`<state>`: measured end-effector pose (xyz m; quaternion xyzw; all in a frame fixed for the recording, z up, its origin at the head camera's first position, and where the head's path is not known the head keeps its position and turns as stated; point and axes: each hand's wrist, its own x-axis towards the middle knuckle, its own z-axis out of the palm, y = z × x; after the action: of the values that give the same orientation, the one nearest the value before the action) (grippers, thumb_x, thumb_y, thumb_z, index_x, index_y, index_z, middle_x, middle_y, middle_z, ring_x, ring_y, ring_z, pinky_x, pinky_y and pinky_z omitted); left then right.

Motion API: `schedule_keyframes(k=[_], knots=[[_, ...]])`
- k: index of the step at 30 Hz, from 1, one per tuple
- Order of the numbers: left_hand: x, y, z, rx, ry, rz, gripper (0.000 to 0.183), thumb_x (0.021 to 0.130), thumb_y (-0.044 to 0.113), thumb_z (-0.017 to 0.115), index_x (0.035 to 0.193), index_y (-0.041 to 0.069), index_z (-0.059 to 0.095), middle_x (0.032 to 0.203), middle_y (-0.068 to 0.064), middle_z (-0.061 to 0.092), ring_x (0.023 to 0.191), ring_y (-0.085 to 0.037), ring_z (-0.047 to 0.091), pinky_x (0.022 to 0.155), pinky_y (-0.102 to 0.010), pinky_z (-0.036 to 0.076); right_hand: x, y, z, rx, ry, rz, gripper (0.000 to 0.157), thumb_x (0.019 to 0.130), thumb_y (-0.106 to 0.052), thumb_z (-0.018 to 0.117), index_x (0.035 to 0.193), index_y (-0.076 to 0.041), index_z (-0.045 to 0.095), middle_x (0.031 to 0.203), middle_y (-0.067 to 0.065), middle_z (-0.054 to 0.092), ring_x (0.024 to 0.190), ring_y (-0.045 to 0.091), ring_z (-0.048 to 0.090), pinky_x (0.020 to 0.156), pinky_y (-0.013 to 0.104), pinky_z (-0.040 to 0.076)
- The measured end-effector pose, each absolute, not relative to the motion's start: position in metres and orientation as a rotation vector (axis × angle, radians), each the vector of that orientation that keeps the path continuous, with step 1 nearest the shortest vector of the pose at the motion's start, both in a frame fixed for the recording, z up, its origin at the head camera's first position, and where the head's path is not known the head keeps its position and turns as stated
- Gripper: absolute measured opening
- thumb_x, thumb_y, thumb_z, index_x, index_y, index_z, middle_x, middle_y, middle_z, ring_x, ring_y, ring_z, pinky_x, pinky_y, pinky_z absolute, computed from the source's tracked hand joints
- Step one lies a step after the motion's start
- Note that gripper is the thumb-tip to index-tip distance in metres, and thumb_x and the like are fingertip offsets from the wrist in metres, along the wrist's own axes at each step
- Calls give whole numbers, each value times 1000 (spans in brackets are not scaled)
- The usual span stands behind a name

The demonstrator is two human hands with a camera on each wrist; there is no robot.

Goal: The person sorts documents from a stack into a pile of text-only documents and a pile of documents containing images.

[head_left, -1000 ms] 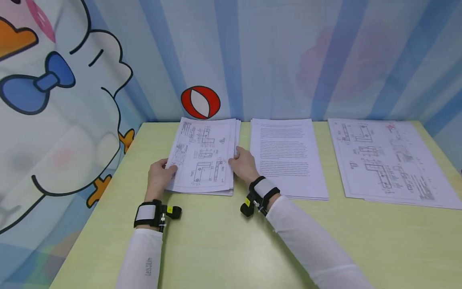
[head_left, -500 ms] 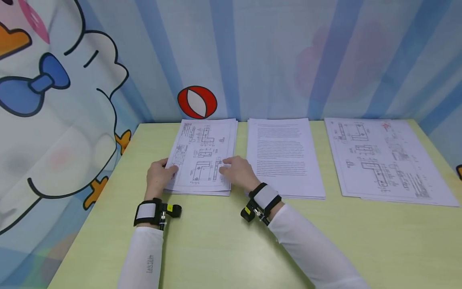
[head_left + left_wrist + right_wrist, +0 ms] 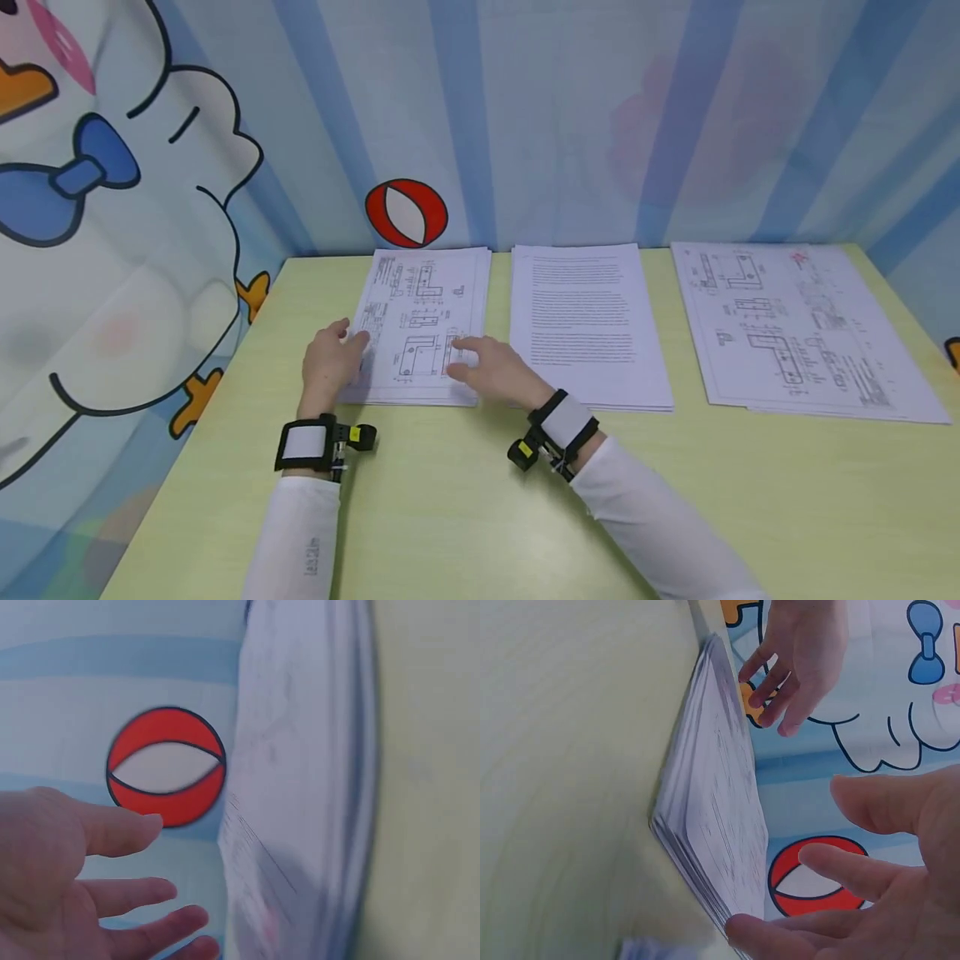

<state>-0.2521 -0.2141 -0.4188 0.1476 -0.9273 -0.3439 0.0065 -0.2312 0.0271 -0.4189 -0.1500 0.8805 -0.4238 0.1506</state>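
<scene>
A stack of printed drawing sheets (image 3: pixel 420 308) lies on the table at the left in the head view, its edges nearly flush. My left hand (image 3: pixel 331 360) hovers at the stack's left edge, fingers loosely extended and holding nothing. Over the lower right part of the same stack is my right hand (image 3: pixel 497 368), thumb and fingers spread apart. In the left wrist view the left hand's fingers (image 3: pixel 142 896) are apart from the paper edge. The right wrist view shows both hands relaxed above the pile (image 3: pixel 720 787), with a right fingertip overlapping its near corner.
A stack of text pages (image 3: pixel 585 317) sits in the middle. Farther right lies a wider, uneven pile of drawing sheets (image 3: pixel 810 333). Behind the pale table (image 3: pixel 450 500) hangs a striped cartoon curtain (image 3: pixel 555 125). Each wrist wears a strapped camera (image 3: pixel 307 443).
My right hand has moved left and toward me from the stack's right edge onto its lower right part. The left hand has let go of the left edge. The view has shifted slightly.
</scene>
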Motion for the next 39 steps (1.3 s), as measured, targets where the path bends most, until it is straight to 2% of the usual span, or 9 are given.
schedule_keyframes(k=[4, 11, 15, 23, 28, 31, 36, 39], knots=[[-253, -195, -408, 324, -2758, -1130, 50, 95, 27, 48, 139, 4, 43, 138, -22, 47, 124, -39, 45, 97, -53, 43, -233, 53, -413, -476, 2572, -1356, 43, 92, -28, 54, 129, -6, 55, 136, 13, 54, 118, 31, 54, 96, 46, 46], [-255, -138, -398, 1, -2648, -1335, 42, 94, 26, 51, 133, 10, 52, 130, -15, 56, 111, -28, 53, 87, -45, 49, -235, 115, -408, -566, 2748, -1557, 34, 94, -24, 53, 121, -5, 62, 122, 16, 64, 109, 31, 61, 89, 47, 51], [-256, -101, -399, -168, -2630, -1519, 40, 94, 24, 53, 132, 10, 53, 129, -12, 57, 110, -26, 55, 90, -43, 48, -236, 156, -407, -517, 2867, -1594, 35, 95, -25, 53, 120, -3, 62, 119, 19, 65, 106, 33, 62, 87, 50, 51], [-253, -28, -405, -324, -2664, -1838, 39, 95, 23, 52, 132, 12, 52, 132, -11, 54, 113, -23, 57, 95, -41, 48, -230, 241, -404, -211, 3075, -1478, 44, 95, -31, 49, 124, 0, 58, 122, 27, 60, 110, 40, 55, 84, 55, 47], [-245, 20, -410, -450, -2748, -1813, 39, 95, 23, 51, 132, 14, 52, 135, -7, 53, 118, -21, 55, 98, -37, 47, -221, 296, -407, -81, 3187, -1258, 50, 96, -36, 44, 127, 1, 55, 123, 32, 56, 99, 48, 58, 72, 54, 47], [-240, 47, -412, -509, -2798, -1783, 39, 95, 23, 52, 132, 14, 53, 136, -4, 54, 121, -19, 54, 100, -34, 46, -214, 326, -410, 33, 3189, -1148, 54, 96, -38, 42, 131, 2, 51, 127, 35, 52, 97, 50, 57, 68, 52, 44], [-232, 89, -417, -553, -2895, -1776, 40, 93, 27, 54, 132, 17, 53, 137, -4, 54, 119, -16, 55, 98, -32, 47, -210, 371, -418, 264, 3120, -1022, 67, 95, -46, 37, 140, 4, 37, 133, 41, 40, 105, 57, 45, 73, 63, 39], [-227, 108, -420, -572, -2957, -1790, 41, 92, 30, 54, 132, 20, 53, 138, -3, 53, 121, -15, 53, 98, -31, 47, -210, 390, -428, 422, 3099, -914, 73, 94, -48, 37, 141, 8, 32, 129, 44, 41, 99, 57, 47, 66, 59, 42]])
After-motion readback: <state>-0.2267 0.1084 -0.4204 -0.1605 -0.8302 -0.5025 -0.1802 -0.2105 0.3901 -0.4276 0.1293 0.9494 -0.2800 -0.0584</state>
